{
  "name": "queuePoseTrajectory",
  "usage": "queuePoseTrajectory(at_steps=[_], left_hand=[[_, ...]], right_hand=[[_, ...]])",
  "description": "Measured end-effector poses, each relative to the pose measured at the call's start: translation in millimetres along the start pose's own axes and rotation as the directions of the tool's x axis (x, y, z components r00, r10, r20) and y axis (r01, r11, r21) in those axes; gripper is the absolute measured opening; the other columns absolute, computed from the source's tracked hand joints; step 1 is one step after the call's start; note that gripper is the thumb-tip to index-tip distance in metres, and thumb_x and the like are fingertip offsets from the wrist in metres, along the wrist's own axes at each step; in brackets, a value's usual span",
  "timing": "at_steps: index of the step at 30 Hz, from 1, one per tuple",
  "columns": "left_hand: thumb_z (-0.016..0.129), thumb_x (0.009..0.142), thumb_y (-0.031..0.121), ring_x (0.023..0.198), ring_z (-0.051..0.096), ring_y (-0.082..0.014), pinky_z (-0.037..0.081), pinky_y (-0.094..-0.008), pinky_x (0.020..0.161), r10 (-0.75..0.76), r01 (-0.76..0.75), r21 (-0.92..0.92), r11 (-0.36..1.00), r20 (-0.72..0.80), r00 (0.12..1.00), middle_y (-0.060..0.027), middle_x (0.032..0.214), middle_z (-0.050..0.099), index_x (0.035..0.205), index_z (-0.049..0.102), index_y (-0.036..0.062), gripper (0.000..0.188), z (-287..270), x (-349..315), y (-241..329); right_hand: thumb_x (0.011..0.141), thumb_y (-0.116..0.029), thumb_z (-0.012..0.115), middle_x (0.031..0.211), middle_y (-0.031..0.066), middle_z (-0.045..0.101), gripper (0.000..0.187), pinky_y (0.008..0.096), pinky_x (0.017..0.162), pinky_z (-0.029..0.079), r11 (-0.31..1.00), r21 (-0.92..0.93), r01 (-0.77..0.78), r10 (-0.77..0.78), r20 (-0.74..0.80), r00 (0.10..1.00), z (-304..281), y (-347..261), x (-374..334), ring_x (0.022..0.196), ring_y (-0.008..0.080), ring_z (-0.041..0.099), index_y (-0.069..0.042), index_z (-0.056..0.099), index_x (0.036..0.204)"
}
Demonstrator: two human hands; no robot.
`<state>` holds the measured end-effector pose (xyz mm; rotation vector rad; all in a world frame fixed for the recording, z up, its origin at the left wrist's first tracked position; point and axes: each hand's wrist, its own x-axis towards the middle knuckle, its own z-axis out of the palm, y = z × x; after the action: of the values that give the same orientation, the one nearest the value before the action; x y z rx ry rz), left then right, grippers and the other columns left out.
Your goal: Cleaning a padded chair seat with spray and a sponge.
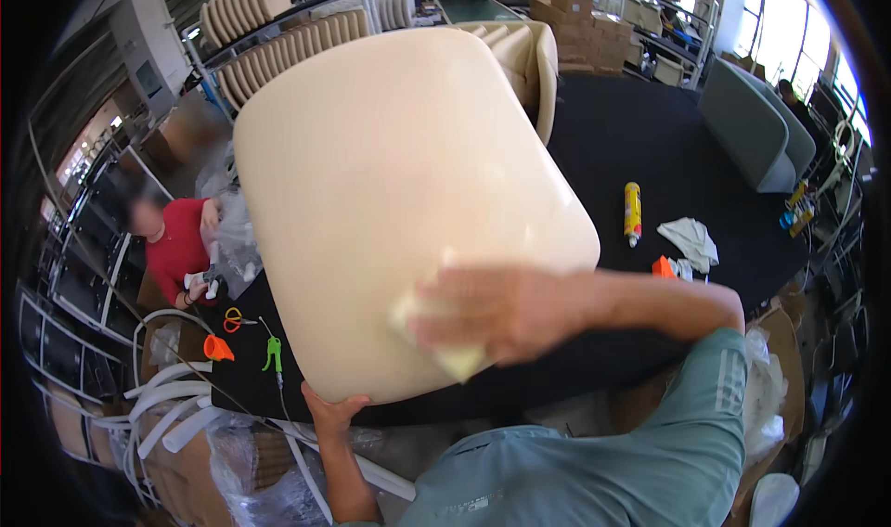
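Observation:
A large cream chair shell [399, 174], smooth and glossy with rounded corners, stands tilted in front of me over the black-covered table. At its lower left corner, my left hand [329, 408] grips the edge, thumb along the near rim. My right hand [506, 309], smeared by motion, presses a pale yellow cloth [459, 360] against the shell's lower right face. The fingers lie over the cloth and hold it there. Whatever the shell rests on is hidden behind it.
On the black table [640, 147] are a yellow spray can [633, 213], a white rag [690, 241], orange-handled scissors [234, 320] and a green air gun [272, 353]. Another shell [546, 72] stands behind, a grey seat [756, 123] at right. A person in red [181, 249] works at left.

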<state>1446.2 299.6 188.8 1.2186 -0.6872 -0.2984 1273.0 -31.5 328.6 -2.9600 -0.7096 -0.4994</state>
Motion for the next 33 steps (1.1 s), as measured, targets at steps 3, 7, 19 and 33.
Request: queuePoseTrajectory(at_steps=[3, 7, 19, 33], left_hand=[[0.102, 0.06, 0.032, 0.087, 0.068, -0.016, 0.055, -0.0316, 0.079, 0.018, -0.017, 0.044, 0.999, -0.016, 1.0, -0.0068, 0.098, 0.072, 0.107, 0.067, -0.004, 0.069, 4, -1, 7], [0.097, 0.061, 0.052, 0.1, 0.067, -0.02, 0.052, -0.036, 0.092, -0.061, 0.046, 0.186, 0.981, 0.079, 0.995, -0.0083, 0.113, 0.067, 0.124, 0.059, -0.0047, 0.092, -2, 0, -3], [0.098, 0.064, 0.046, 0.105, 0.065, -0.0189, 0.051, -0.0348, 0.094, 0.018, -0.021, 0.104, 0.994, 0.028, 0.999, -0.0084, 0.113, 0.068, 0.124, 0.061, -0.0051, 0.087, -12, 19, -10], [0.096, 0.069, 0.031, 0.107, 0.064, -0.0193, 0.05, -0.0348, 0.096, 0.025, -0.024, 0.053, 0.998, -0.012, 1.0, -0.0081, 0.117, 0.067, 0.13, 0.058, -0.0027, 0.08, -4, 33, -8]], right_hand=[[0.099, -0.024, 0.055, 0.156, 0.0143, 0.045, 0.058, 0.0481, 0.126, 0.024, 0.77, 0.435, -0.467, 0.566, -0.129, 0.814, -33, 77, 1, 0.15, 0.0326, 0.036, -0.014, 0.043, 0.155], [0.094, -0.015, 0.059, 0.154, 0.0154, 0.048, 0.059, 0.0458, 0.124, 0.029, 0.776, -0.069, -0.626, 0.503, -0.532, 0.682, -13, 132, -54, 0.146, 0.0367, 0.04, -0.01, 0.048, 0.151], [0.082, -0.02, 0.072, 0.137, 0.0139, 0.061, 0.054, 0.0465, 0.109, 0.041, 0.794, 0.034, -0.607, 0.553, -0.453, 0.699, -2, 34, -86, 0.129, 0.0335, 0.054, -0.008, 0.065, 0.134], [0.089, -0.012, 0.056, 0.152, 0.0175, 0.049, 0.062, 0.0455, 0.124, 0.022, 0.609, 0.451, -0.653, 0.727, -0.646, 0.232, 69, -9, -100, 0.145, 0.0312, 0.04, -0.003, 0.049, 0.149]])
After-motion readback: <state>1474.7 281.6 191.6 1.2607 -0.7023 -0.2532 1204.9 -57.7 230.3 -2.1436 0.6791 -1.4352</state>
